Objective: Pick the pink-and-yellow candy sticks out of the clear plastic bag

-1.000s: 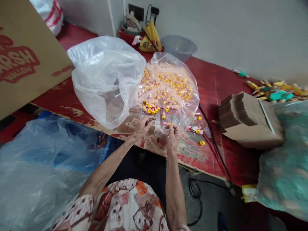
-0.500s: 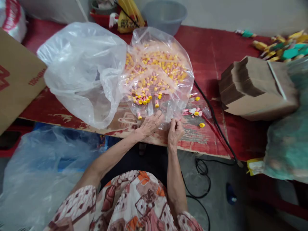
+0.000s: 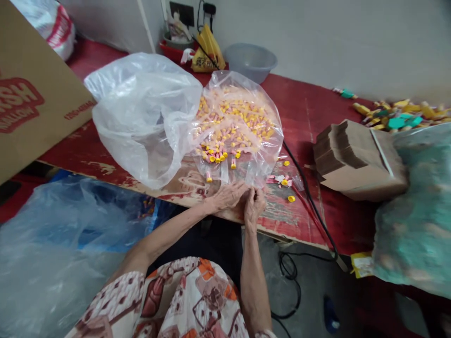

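Observation:
My left hand [image 3: 230,195] and my right hand [image 3: 254,206] meet at the front edge of the table, just below the mouth of a clear plastic bag [image 3: 255,166]. Both have their fingers closed in a pinch; whatever lies between the fingertips is too small to make out. Inside the bag is a heap of small pink tubes with yellow caps [image 3: 239,112]. One capped tube [image 3: 209,176] stands apart, left of my left hand. To the right of my right hand lie a loose yellow cap [image 3: 291,199] and some pink pieces [image 3: 271,179].
Left of the heap sits a large crumpled translucent bag [image 3: 141,108], with a cardboard box [image 3: 45,98] beyond it. On the right are a bundle of folded cardboard [image 3: 359,159], a black cable [image 3: 306,183] and a green-filled bag [image 3: 423,216]. A grey basin [image 3: 251,58] stands at the back.
My hands have come together from slightly apart, the left moving right toward the right one. The view has tilted up, so the table sits lower in the picture.

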A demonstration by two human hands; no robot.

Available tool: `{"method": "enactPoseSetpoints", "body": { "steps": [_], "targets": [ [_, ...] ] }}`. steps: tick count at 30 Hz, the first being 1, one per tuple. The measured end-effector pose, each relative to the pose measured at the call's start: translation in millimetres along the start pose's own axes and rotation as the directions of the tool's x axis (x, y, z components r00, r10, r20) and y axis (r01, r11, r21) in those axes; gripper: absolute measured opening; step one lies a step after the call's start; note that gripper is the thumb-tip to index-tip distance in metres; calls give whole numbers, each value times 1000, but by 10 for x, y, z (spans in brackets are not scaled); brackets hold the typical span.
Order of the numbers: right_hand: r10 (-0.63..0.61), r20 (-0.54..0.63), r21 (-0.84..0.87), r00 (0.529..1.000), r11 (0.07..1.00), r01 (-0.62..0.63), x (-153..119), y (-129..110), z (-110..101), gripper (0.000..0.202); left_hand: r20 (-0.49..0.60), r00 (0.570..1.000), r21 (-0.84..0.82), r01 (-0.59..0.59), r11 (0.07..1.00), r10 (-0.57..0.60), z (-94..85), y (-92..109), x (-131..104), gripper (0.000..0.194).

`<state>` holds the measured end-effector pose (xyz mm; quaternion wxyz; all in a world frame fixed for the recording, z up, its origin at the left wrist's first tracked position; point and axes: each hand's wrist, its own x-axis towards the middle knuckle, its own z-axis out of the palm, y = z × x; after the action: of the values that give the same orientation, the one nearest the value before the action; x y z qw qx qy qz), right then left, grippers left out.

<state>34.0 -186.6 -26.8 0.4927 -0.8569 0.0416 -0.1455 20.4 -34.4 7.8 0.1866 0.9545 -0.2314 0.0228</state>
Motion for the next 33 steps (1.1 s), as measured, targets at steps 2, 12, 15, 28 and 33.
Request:
{"method": "enactPoseSetpoints", "body": {
  "steps": [2,12,15,28,33],
  "targets": [
    [24,-29,24,999,999,-23,-9,-19,-2,65,-49,999,30,5,1000,-4,-55,30,22,48],
    [20,-1,-38,1000,999,-20,-8,-3,27,59,-229,967,40,123,992,-111,241,-5,-121,30],
    [7,22,-66,1000,998,-6,5,23,32,59,-199,976,52,96,994,-84,158,-17,-69,19],
    [-14,31,-50,999,999,16,21,76,72,60,-312,947,74,109,991,-80,158,-37,-124,22],
    [-9,36,-24,999,1000,10,21,63,57,60,-350,926,60,172,983,-140,202,-1,-176,27]
  ]
}}
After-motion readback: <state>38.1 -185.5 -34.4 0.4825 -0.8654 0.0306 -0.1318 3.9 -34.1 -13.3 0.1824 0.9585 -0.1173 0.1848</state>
